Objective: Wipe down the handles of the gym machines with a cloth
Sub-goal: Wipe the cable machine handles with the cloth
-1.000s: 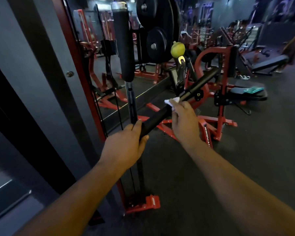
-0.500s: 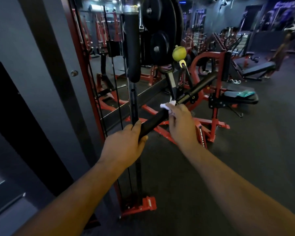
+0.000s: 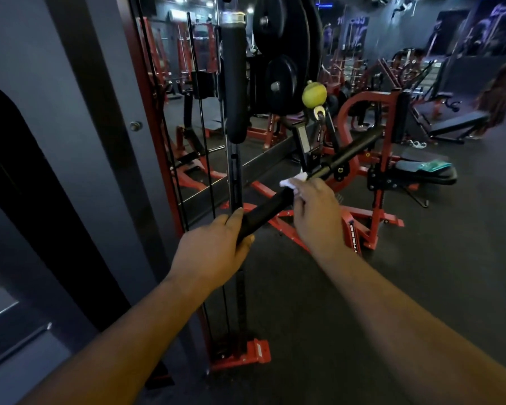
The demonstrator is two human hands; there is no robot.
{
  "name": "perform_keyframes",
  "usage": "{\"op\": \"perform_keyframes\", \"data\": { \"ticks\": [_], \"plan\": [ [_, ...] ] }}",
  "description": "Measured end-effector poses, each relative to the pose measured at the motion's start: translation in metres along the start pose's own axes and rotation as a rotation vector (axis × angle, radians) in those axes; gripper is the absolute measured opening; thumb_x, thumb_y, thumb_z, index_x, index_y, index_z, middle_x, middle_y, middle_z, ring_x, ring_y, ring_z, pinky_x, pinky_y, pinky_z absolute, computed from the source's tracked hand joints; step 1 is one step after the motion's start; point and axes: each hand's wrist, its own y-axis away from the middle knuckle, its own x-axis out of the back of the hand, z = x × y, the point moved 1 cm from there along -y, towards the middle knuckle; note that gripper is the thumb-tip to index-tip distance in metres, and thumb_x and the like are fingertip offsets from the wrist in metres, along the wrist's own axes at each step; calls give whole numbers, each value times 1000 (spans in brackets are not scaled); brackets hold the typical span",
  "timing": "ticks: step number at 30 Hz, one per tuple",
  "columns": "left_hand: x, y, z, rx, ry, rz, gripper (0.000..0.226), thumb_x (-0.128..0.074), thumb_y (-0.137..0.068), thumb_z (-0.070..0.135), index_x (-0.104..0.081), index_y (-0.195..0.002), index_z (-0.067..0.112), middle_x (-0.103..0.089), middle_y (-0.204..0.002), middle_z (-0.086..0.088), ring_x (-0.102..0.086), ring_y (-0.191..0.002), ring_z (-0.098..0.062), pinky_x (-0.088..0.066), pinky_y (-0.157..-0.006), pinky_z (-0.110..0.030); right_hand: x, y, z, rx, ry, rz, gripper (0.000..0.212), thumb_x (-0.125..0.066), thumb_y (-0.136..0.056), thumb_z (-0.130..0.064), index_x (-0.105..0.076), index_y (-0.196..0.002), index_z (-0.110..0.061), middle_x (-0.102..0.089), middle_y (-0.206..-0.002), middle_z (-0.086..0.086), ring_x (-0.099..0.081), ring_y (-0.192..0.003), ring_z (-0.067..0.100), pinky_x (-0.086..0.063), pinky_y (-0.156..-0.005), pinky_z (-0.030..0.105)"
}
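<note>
A long black cable bar (image 3: 351, 153) slants from lower left to upper right in front of me. My left hand (image 3: 214, 252) grips its near padded end (image 3: 263, 213). My right hand (image 3: 316, 211) holds a white cloth (image 3: 292, 182) wrapped round the bar just past the near grip, where the bare metal middle starts. Only a bit of the cloth shows above my fingers. The bar hangs from a clip under a yellow-green ball stop (image 3: 314, 95).
A second black padded handle (image 3: 234, 83) hangs upright on the red cable tower (image 3: 240, 355) next to a wall mirror (image 3: 193, 92). Black weight plates (image 3: 284, 54) hang behind it. Red machines and a bench (image 3: 424, 173) stand on the dark floor to the right.
My right hand has slid the cloth a little farther up the bar, away from my left hand. The left hand keeps its grip on the near end.
</note>
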Motion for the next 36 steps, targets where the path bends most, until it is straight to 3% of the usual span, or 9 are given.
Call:
{"op": "perform_keyframes", "data": {
  "ticks": [6, 9, 14, 17, 21, 25, 30, 33, 36],
  "plan": [
    [-1, -2, -1, -1, -5, -17, 61, -40, -104, 54, -29, -158, 27, -59, -114, 6, -52, -75, -6, -34, -54, -20, -19, 54, -51, 159, -306, -140, 37, -54, -101, -10, -63, -137, -17, -51, -99, -7, -51, -87, 7, -45, -75, 17],
    [-2, 2, -3, 13, 0, -8, 63, -37, -104, 57, -27, -159, 26, -59, -117, 7, -50, -76, -5, -36, -55, -21, -10, 34, -31, 96, -345, -74, 30, -54, -102, -11, -66, -129, -17, -54, -103, -5, -54, -84, 9, -50, -71, 24],
    [0, 2, -3, 15, 15, 9, 64, -34, -104, 59, -28, -159, 26, -58, -118, 9, -50, -76, -4, -40, -55, -21, -3, -2, 9, -7, -123, 25, 35, -53, -100, -16, -63, -133, -22, -55, -112, -3, -58, -95, 14, -57, -82, 40],
    [1, 0, -3, 16, 28, 17, 63, -38, -104, 58, -30, -158, 26, -60, -119, 7, -61, -83, -8, -51, -63, -25, -16, 27, -20, 33, -183, 3, 37, -51, -101, -17, -62, -135, -24, -52, -110, -7, -55, -90, 8, -56, -75, 32],
    [-1, 0, -6, 10, 53, -12, 60, -42, -102, 56, -34, -155, 29, -60, -110, 7, -58, -77, -9, -40, -56, -20, -22, 63, -53, 164, -343, -130, 39, -52, -103, -13, -59, -141, -17, -54, -103, -6, -52, -87, 7, -46, -75, 18],
    [-2, 7, -12, 16, 63, 4, 67, -40, -101, 61, -28, -159, 30, -59, -117, 9, -61, -86, -8, -42, -61, -22, -10, 39, -29, 71, -334, -53, 37, -57, -100, -9, -63, -135, -19, -55, -109, -5, -56, -88, 7, -52, -74, 24],
    [5, 18, -27, 8, 158, 5, 71, -43, -99, 64, -28, -160, 30, -58, -124, 11, -54, -86, -3, -47, -66, -20, -3, 10, -1, -20, -197, 69, 35, -56, -102, -13, -63, -136, -14, -60, -113, -1, -59, -102, 13, -55, -91, 38],
    [6, 22, -36, 7, 257, 39, 64, -51, -98, 57, -41, -154, 29, -62, -122, 8, -62, -90, -8, -56, -73, -27, -15, 38, -37, 3, -249, 18, 38, -54, -102, -14, -60, -139, -19, -55, -116, -5, -57, -99, 7, -56, -84, 28],
    [5, 23, -45, -11, 283, 50, 57, -54, -94, 54, -50, -148, 33, -65, -117, 7, -66, -95, -14, -54, -75, -28, -26, 65, -74, 125, -361, -78, 40, -54, -102, -10, -58, -140, -20, -54, -108, -9, -56, -94, 7, -52, -82, 23]
  ]
}}
